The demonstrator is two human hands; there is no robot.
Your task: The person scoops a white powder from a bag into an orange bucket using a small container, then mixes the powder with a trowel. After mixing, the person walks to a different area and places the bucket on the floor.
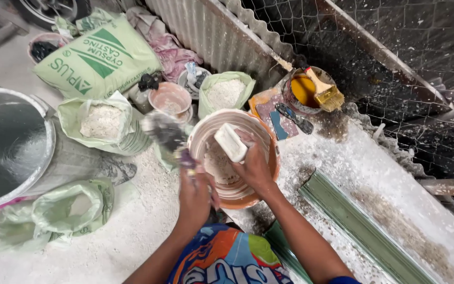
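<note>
Head view shows the right hand (256,167) closed on a white scraper (230,142) inside the plaster-caked bowl (269,138), left hand (194,195) gripping what seems a blurred brush (166,134) at its rim, scraping residue; next needs firm strokes.

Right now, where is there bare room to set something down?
Free: the powdery ledge right of the green moulding, and floor between the empty bag and the basin. Crowded: bags and tubs behind the basin.
</note>
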